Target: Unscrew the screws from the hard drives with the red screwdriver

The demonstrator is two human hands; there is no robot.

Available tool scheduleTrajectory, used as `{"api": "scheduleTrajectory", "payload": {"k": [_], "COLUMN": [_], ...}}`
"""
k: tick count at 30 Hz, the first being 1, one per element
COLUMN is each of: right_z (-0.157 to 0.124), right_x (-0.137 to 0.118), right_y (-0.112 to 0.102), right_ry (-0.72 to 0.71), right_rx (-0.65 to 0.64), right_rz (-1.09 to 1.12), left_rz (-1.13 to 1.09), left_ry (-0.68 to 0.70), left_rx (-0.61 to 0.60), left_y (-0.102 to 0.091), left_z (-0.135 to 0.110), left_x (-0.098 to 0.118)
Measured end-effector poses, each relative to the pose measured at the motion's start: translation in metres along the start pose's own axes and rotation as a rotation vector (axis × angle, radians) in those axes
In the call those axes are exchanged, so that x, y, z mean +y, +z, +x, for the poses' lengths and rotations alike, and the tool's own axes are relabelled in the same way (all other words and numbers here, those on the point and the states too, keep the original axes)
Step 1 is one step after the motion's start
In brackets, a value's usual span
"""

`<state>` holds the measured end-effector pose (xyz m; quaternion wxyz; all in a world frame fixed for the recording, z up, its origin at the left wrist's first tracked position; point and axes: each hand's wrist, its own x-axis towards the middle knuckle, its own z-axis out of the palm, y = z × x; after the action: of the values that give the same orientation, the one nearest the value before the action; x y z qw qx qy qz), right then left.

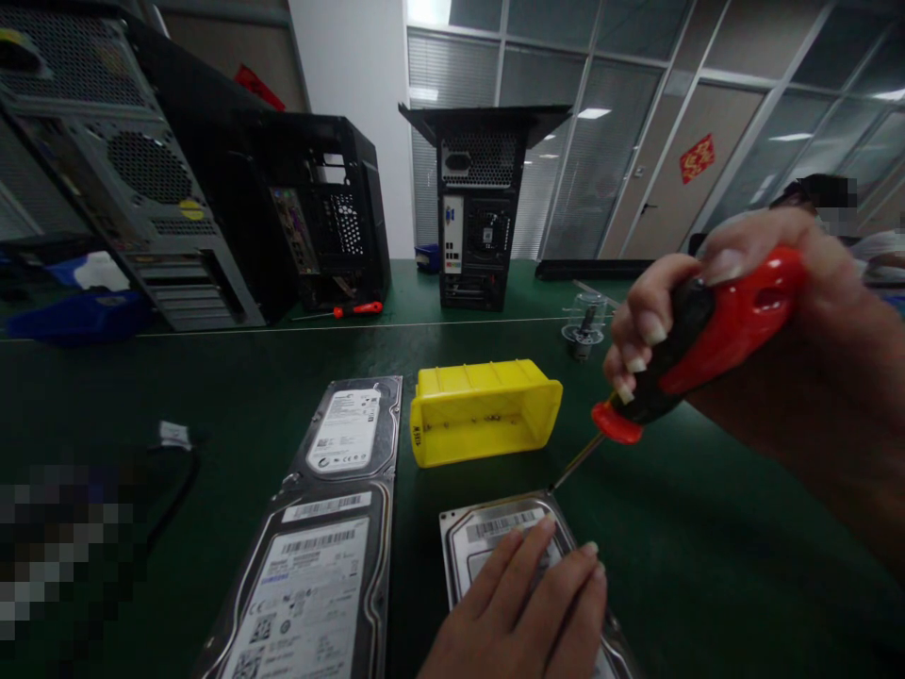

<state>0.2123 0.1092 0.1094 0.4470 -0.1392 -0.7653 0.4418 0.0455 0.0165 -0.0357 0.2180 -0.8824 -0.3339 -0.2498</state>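
Note:
My right hand (735, 292) is wrapped round the red and black handle of a screwdriver (742, 325). Its shaft slants down to the left, and the tip meets the far right corner of a hard drive (487, 514). Flat on that drive's label lies my left hand (527, 613), fingers stretched out. To the left, two more hard drives rest on the green table: a nearer one (304, 585) and a farther one (346, 424). Behind the drive under my hand, a yellow plastic bin (487, 410) lies on its side, with a few small screws inside.
Computer cases stand at the back: a large one (162, 179) at left, an open black one (325, 207) and one in the middle (477, 207). Another screwdriver (357, 309) lies near them. A clear plastic part (585, 321) stands at right, a blue bin (85, 316) at far left.

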Motion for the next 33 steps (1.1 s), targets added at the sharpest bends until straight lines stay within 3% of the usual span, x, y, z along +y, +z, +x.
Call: {"api": "scheduleTrajectory", "payload": {"k": [21,33], "right_z": [-0.002,0.000], "right_x": [0.002,0.010], "right_y": [-0.002,-0.004], "right_ry": [-0.079,-0.106], "right_rx": [0.028,0.052], "right_rz": [-0.030,-0.008], "left_rz": [-0.019,-0.034], "left_ry": [0.007,-0.016], "left_rx": [-0.029,0.031], "left_y": [0.000,0.000], "left_z": [-0.001,0.001], "left_x": [0.001,0.001]}}
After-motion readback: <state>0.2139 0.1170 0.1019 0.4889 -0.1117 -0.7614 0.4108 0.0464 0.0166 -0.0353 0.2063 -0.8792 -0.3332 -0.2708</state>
